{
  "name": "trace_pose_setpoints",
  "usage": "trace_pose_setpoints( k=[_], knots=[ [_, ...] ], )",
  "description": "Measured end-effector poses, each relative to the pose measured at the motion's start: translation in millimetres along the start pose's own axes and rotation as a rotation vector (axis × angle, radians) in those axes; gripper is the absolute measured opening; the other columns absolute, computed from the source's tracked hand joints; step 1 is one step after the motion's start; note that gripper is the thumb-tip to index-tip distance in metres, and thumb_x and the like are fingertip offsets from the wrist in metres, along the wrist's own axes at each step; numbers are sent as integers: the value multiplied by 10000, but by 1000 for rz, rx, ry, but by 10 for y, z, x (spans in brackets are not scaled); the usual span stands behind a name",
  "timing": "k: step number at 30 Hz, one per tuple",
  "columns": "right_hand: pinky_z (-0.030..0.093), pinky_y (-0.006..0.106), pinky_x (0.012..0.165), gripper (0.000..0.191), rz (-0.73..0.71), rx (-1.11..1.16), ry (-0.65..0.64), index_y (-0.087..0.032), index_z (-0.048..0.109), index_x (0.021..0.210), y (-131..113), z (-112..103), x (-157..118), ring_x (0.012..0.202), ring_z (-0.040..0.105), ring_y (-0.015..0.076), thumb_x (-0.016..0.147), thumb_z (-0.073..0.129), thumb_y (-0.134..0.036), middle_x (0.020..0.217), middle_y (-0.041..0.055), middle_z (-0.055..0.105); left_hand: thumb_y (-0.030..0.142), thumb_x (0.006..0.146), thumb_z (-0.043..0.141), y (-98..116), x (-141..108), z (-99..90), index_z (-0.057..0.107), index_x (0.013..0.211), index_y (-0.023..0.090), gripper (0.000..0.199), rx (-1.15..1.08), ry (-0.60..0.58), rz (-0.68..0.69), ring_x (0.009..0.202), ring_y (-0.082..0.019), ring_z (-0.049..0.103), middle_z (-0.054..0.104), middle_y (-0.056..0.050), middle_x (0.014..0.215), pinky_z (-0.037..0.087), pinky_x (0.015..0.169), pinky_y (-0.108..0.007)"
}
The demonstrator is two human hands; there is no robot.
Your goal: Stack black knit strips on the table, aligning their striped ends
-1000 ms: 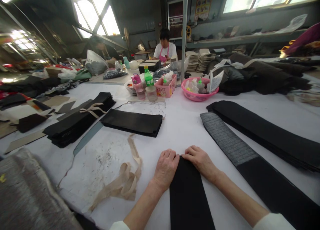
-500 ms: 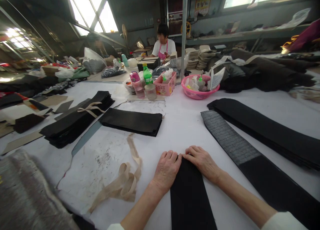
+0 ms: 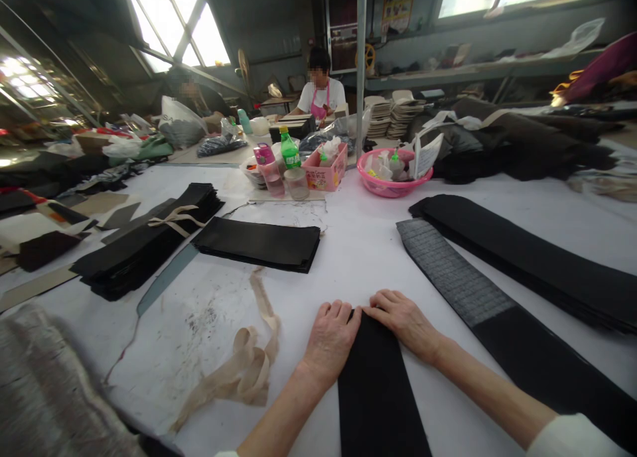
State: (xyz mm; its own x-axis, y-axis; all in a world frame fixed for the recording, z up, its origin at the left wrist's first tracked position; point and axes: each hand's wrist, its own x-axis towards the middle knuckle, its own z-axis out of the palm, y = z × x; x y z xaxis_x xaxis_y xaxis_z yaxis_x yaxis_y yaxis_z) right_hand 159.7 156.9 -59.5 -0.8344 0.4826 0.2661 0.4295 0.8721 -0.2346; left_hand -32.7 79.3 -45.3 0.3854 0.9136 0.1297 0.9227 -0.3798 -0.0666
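- I take my clock from where the hands meet, 12 pointing away from the worker.
- The black strip [image 3: 375, 384] lies flat on the bench [image 3: 355, 251], running from that centre towards 6 o'clock and out of view.
- The left hand [image 3: 329, 337] rests on its far-left corner, fingers bent; the right hand [image 3: 402, 321] touches the far-right corner, fingertips angled inward. From here I can't tell whether either pinches the cloth or only presses it.
- The step in hand looks to me like squaring or turning that far edge.
- The next move, I'd judge, calls for even pressure from both hands, so the edge stays straight and the strip doesn't skew.
- A patched strip [image 3: 452, 271] reaches from about 2 to 4 o'clock, a long stack [image 3: 522, 264] just beyond it.
- A loose ribbon [image 3: 251, 371] lies near 8, well apart from the strip.
- Towards 10 sit a short stack [image 3: 256, 243] and, farther out, a tied bundle [image 3: 144, 251].
- A pink basin [image 3: 393, 188] stands near 12.
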Motion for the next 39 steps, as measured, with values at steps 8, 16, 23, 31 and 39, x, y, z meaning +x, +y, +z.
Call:
trace_pose_setpoints(
  k=[8,16,23,31,39],
  knots=[
    [417,343,828,241,23,3,-13,-234,596,1147,4,-11,-21,922,507,195,953,461,-182,1008,59,576,101,919,441,-44,-32,62,503,1213,112,300,-6,8,10,995,-235,514,566,-79,1023,440,882,-376],
    [427,339,815,307,20,-34,-3,-273,553,1239,-12,15,-8,886,510,192,948,482,-207,963,54,563,131,904,495,-52,-42,68,478,1253,124,350,3,18,27,1025,-240,508,560,-75,1026,459,902,-395],
    [432,344,833,300,14,-29,2,-267,570,1220,10,7,-36,895,513,192,942,485,-190,984,58,564,88,892,489,-70,-65,100,514,1209,107,319,16,41,13,1033,-233,528,565,-78,1045,478,914,-373],
    [423,349,850,276,18,-11,6,-232,576,1194,43,4,-78,922,503,190,951,462,-168,991,57,567,57,880,489,-149,-160,148,514,1208,84,329,35,73,19,1069,-239,537,572,-92,1076,482,952,-366],
    [427,326,825,212,12,-34,60,-203,619,1102,39,-4,-70,909,521,178,956,467,-183,946,54,588,66,895,461,-166,-187,187,530,1185,94,299,36,128,9,1089,-251,555,581,-101,1077,495,965,-389]
  ],
)
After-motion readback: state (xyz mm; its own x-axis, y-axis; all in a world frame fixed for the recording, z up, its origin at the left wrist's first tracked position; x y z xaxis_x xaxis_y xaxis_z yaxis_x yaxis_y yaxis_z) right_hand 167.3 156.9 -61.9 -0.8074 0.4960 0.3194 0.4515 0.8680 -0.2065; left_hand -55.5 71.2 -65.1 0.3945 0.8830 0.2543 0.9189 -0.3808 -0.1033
